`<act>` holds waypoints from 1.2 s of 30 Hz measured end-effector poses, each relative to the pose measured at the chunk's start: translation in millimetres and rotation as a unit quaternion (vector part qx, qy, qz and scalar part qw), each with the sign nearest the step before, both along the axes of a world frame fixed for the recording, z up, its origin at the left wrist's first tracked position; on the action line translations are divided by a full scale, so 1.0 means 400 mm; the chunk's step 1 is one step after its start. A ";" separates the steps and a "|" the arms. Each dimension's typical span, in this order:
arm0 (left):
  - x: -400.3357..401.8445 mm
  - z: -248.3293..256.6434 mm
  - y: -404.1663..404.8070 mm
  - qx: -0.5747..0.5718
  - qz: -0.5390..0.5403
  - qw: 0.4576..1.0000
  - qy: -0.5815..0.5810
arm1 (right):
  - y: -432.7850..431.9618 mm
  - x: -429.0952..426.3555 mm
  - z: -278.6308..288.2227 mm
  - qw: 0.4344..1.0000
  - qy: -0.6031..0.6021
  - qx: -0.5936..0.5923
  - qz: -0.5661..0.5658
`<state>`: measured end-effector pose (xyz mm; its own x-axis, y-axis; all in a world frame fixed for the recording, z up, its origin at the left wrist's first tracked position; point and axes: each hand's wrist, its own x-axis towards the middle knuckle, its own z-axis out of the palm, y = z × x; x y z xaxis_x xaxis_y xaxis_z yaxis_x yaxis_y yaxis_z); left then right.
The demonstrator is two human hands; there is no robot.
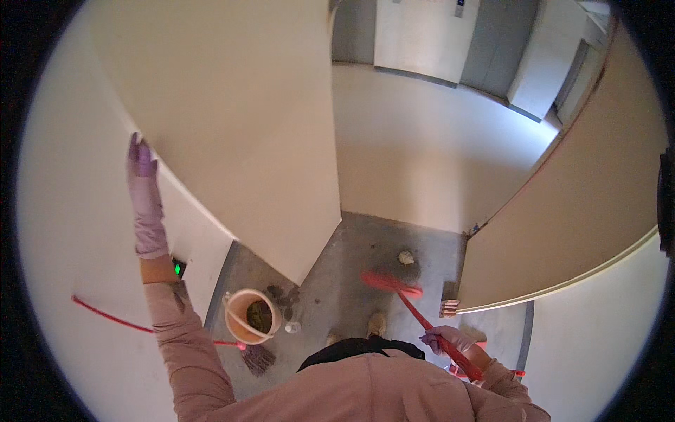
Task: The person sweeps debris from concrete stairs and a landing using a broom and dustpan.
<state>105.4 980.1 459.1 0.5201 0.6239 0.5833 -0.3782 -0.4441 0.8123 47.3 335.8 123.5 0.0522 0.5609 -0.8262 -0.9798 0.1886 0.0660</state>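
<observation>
My left hand (142, 158), in a purple glove, is raised at the far left and grips the edge of a beige door leaf (237, 121); some of its fingers are blurred. Low on the right, my gloved right hand (448, 340) is closed around the red handle of a long-handled tool. Its oval red head (391, 284), blurred and possibly a brush, is just above or on the grey floor (358, 248). Close beyond that head lies a small pale crumpled lump (406, 257).
A pale bucket (252, 316) with dark contents stands at the left, beside a broom (258, 360) and a small whitish item (292, 328). At right is a second door leaf (569, 211). A red-edged object (461, 370), partly hidden, lies under my right arm. Through the doorway is a pale floor (422, 142).
</observation>
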 end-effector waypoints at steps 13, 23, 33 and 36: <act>0.126 0.109 0.078 -0.129 -0.019 0.990 -0.053 | -0.203 0.061 -0.170 0.989 0.020 -0.035 -0.145; 0.144 0.090 -0.311 0.033 0.158 0.985 -0.054 | -0.173 0.122 -0.097 0.988 -0.041 -0.065 -0.135; 0.259 0.063 -0.718 0.266 0.072 0.955 -0.107 | -0.238 0.060 -0.265 0.965 0.086 0.017 -0.245; 0.312 0.048 -0.761 0.406 0.064 0.899 -0.151 | -0.223 0.036 -0.221 0.963 0.098 -0.025 -0.248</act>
<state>230.2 675.7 478.4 0.2156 -0.0283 0.9761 -0.4302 -0.9001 0.0689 61.8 246.8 34.9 0.1446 0.4660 -0.8729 -0.7381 0.6383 0.2185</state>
